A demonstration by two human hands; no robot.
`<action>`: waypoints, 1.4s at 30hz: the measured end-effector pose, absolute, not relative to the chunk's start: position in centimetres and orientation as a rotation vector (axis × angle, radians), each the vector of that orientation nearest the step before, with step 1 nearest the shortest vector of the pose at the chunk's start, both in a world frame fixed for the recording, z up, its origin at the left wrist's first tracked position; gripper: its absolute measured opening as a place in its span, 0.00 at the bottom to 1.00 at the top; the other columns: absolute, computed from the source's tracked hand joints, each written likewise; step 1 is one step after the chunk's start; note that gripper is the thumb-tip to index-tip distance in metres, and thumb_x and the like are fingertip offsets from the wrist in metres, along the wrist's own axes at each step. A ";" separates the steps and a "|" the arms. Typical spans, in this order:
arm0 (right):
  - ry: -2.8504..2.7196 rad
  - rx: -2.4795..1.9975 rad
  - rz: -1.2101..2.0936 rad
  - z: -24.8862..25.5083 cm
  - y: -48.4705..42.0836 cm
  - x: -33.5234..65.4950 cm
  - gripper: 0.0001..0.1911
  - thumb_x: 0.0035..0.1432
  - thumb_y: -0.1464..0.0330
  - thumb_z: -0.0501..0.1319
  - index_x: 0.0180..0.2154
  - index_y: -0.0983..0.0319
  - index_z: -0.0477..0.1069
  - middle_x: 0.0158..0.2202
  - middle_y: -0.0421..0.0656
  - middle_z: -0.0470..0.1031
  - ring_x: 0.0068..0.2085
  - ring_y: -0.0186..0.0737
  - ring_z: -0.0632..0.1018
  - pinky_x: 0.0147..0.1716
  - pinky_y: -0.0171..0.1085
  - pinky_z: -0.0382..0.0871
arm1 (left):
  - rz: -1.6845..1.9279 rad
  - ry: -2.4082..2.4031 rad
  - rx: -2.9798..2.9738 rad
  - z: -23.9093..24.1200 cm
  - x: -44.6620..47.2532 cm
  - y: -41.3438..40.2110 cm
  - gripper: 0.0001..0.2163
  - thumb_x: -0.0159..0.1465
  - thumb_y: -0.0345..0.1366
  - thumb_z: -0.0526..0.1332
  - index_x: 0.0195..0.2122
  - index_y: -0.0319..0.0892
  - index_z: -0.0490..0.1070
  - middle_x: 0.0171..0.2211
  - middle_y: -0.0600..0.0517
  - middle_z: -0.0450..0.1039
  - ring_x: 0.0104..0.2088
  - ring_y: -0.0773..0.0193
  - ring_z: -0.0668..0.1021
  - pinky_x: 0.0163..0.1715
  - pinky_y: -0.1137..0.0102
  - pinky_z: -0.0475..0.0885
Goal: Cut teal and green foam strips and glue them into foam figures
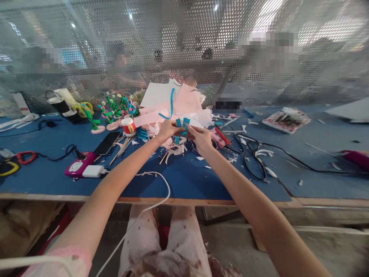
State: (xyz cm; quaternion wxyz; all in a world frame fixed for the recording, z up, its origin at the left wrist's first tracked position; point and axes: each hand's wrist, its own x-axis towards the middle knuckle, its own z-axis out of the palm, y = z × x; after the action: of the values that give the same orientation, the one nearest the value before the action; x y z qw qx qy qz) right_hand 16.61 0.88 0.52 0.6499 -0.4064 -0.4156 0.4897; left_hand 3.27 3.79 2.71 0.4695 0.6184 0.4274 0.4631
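My left hand (pixel 166 130) and my right hand (pixel 201 137) meet above the blue table (pixel 184 181), both pinched on a small blue paper strip piece (pixel 182 125) held between them. Just behind them lies a heap of pink and white paper sheets (pixel 175 104) with a curled blue strip on it. Paper scraps and thin wooden sticks (pixel 170 152) lie under my hands. Finished paper figures with green and blue curls on pink bases (pixel 111 111) stand to the left.
A red-and-white tape roll (pixel 128 127), a phone (pixel 106 143), a magenta charger block with white plug (pixel 83 167), pink scissors (pixel 219 136) and black cables (pixel 253 157) lie around. A perforated metal screen (pixel 184 50) closes the back; people sit behind it.
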 end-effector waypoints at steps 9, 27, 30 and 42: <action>-0.863 -0.925 1.134 0.1 1.6 17.0 0.20 0.21 0.59 0.73 0.19 0.63 0.71 0.16 0.35 0.70 0.19 0.30 0.70 0.22 0.34 0.67 | 1.232 1.020 1.442 0.3 2.3 2.8 0.15 0.40 0.39 0.71 0.22 0.35 0.70 0.18 0.55 0.71 0.20 0.69 0.74 0.24 0.72 0.72; -0.810 -0.793 1.392 0.9 0.1 15.6 0.25 0.19 0.60 0.74 0.20 0.62 0.65 0.13 0.29 0.61 0.14 0.22 0.62 0.10 0.25 0.52 | 1.251 1.081 2.312 -1.4 0.2 -0.6 0.05 0.58 0.31 0.60 0.31 0.41 0.77 0.32 0.49 0.78 0.35 0.61 0.78 0.39 0.67 0.71; -0.813 -0.801 1.379 0.7 0.2 15.8 0.24 0.22 0.61 0.74 0.21 0.62 0.66 0.14 0.29 0.62 0.14 0.21 0.62 0.09 0.25 0.51 | 1.342 1.086 2.035 -2.1 0.1 0.0 0.05 0.56 0.30 0.61 0.29 0.40 0.77 0.28 0.51 0.78 0.30 0.64 0.78 0.34 0.70 0.72; -1.173 -0.982 1.361 -1.5 -1.4 13.5 0.26 0.28 0.59 0.73 0.34 0.64 0.75 0.14 0.35 0.69 0.14 0.29 0.68 0.13 0.30 0.63 | 1.408 1.219 1.811 -1.7 -0.3 0.2 0.03 0.50 0.32 0.66 0.23 0.37 0.76 0.22 0.52 0.77 0.24 0.66 0.76 0.26 0.73 0.70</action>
State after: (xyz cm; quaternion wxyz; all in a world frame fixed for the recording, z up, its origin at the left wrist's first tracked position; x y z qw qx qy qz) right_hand 13.47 -1.43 -1.52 0.5199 -0.4096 -0.4894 0.5678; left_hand -0.26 0.21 -1.69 0.2687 0.6716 0.4520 0.5220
